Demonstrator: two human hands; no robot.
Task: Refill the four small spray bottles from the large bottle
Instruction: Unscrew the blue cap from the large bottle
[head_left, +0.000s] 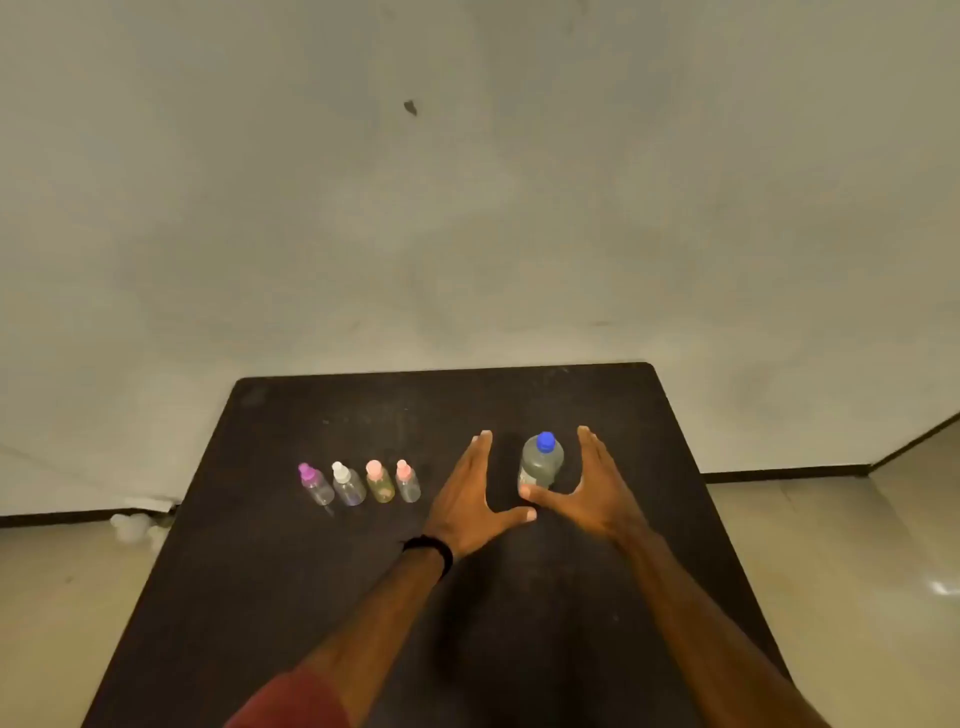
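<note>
hands flank one large bottle (540, 465) standing on your worktop (322, 597): left hand (475, 496) and right hand (589, 491) both spread wide, gripping nothing. four small spray bottles (361, 483) stand in a row beyond your left hand's outer side.

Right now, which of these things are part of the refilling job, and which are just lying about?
Part of the job:
large bottle with blue cap
purple-capped bottle
white-capped bottle
two pink-capped bottles
left hand and right hand, open either side of the large bottle

Just lying about:
white lumps on the floor
</note>
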